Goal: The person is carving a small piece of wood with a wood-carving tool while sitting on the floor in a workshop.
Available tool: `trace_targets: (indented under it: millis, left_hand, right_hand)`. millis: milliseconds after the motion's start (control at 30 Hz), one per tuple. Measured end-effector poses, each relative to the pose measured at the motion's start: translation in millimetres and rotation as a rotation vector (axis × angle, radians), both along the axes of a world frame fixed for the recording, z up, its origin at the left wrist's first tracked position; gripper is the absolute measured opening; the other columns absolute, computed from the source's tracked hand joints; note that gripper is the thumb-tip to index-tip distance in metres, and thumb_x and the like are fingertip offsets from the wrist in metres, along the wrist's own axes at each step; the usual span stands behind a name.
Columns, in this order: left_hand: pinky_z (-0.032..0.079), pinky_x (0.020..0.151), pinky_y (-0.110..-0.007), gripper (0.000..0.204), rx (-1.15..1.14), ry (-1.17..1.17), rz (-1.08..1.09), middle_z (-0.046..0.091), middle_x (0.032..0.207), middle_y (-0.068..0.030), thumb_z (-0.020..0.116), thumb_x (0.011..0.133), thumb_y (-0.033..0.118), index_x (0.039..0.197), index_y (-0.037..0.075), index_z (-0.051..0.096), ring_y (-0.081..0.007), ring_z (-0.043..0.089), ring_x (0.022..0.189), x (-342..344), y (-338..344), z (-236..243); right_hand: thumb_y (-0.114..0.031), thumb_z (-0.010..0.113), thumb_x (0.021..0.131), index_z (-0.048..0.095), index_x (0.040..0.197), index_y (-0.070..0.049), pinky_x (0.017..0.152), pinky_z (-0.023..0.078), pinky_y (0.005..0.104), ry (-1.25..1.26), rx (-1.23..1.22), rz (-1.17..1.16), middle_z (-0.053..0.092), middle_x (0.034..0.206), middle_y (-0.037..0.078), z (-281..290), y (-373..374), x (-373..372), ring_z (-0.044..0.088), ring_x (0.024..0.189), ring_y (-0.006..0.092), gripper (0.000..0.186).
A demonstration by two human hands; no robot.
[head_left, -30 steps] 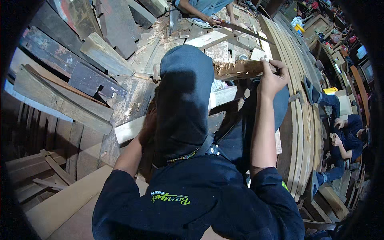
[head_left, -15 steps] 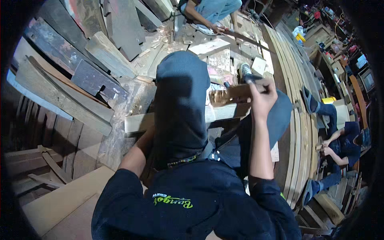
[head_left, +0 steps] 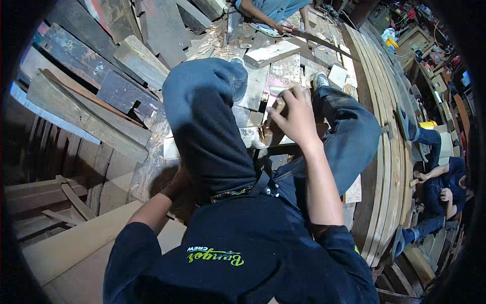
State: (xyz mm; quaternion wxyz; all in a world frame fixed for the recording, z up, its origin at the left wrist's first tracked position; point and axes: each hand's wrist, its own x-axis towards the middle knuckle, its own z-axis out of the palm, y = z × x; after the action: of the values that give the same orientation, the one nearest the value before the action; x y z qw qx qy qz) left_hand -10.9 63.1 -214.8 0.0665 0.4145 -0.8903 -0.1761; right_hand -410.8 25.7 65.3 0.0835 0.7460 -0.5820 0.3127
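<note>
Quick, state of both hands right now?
Left hand: mostly hidden in shadow; cannot tell.
Right hand: closed, holding a ragged-ended wooden block.

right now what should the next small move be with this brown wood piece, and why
I'd probably ease the brown wood piece down against the pale board: the right hand has its fingers curled over it, and its ragged end points toward the board. Whether they already touch is unclear. The left hand is in shadow, so its grip can't be judged.
</note>
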Motion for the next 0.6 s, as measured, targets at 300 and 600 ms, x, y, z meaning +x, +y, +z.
trace_targets:
  millis: [300, 600]
  left_hand:
    - [0.032, 0.11, -0.044, 0.055, 0.629, 0.599, 0.376, 0.046, 0.14, -0.0193, 0.054, 0.089, 0.026, 0.137, 0.001, 0.044, -0.0305, 0.04, 0.132, 24, -16, -48]
    - [0.046, 0.075, -0.029, 0.04, 0.712, 0.358, 0.572, 0.063, 0.108, -0.0067, 0.064, 0.089, 0.008, 0.127, 0.003, 0.056, -0.0145, 0.057, 0.087, 19, -67, 198]
  right_hand:
    - [-0.023, 0.073, 0.076, 0.058, 0.108, 0.0, 0.09, 0.044, 0.0448, -0.077, 0.2, -0.015, 0.054, 0.105, 0.02, 14, 21, -10, 0.051, 0.105, 0.04, 0.042]
    - [-0.011, 0.075, 0.074, 0.055, 0.107, -0.001, 0.088, 0.044, 0.0404, -0.2, 0.178, 0.001, 0.057, 0.1, 0.016, 9, 51, -21, 0.054, 0.1, 0.0359, 0.04]
